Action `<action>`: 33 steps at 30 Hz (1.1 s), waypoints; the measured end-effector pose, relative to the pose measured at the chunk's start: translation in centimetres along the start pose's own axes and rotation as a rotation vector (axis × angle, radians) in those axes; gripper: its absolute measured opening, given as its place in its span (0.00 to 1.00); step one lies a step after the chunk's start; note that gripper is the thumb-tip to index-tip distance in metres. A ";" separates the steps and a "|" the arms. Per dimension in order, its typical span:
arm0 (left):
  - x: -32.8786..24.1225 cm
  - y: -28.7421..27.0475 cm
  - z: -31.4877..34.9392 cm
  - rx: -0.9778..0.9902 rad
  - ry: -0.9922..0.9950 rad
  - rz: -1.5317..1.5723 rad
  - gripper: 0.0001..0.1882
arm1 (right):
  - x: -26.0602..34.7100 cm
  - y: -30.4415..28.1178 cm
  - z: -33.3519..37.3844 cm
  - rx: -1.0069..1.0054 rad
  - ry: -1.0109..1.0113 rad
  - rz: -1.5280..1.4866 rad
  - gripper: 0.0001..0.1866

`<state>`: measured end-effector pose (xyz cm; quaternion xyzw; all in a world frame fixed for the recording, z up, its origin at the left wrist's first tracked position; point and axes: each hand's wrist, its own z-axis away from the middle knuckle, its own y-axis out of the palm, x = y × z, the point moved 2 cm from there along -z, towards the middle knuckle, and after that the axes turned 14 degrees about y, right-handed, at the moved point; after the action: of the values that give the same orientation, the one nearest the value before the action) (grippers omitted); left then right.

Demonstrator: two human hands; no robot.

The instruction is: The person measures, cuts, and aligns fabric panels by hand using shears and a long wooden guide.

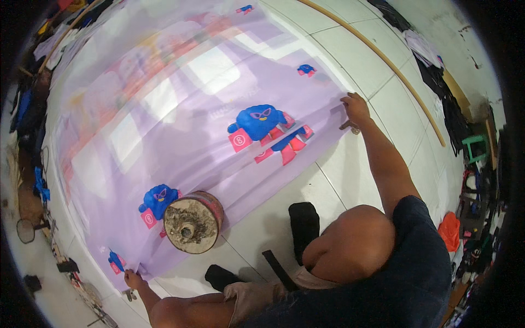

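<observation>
A large lilac printed cloth (262, 199) lies spread over the floor, with blue and pink cartoon figures and pale patches on it. My left hand (133, 279) is closed on its near left corner, where the cloth bunches slightly. At the near right edge my right hand (356, 111) pinches the cloth, and creases run from there across the sheet. Between the hands a heavy-looking round block (188, 221) with a stained, pale top rests on the near edge. Beside the right hand is a small brownish piece (350, 127); a similar piece (129, 295) lies by the left.
White floor tiles (342, 177) surround the cloth. A long wooden pole (383, 52) lies beyond my right hand. Dark garments (448, 101), a green stool (474, 148) and a red bag (449, 232) line the right wall. Clutter (33, 180) runs along the left side.
</observation>
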<state>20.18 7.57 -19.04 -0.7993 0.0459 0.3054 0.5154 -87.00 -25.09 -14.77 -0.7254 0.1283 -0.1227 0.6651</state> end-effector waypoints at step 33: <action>-22.7 11.9 3.4 0.159 -0.852 1.135 0.39 | 39.8 -14.7 25.5 0.520 -1.211 -0.261 0.19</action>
<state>-4.31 -0.51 -17.38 -0.4231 0.2715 0.8081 0.3069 -40.50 -13.98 -1.97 -0.4917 -0.3899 0.1998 0.7525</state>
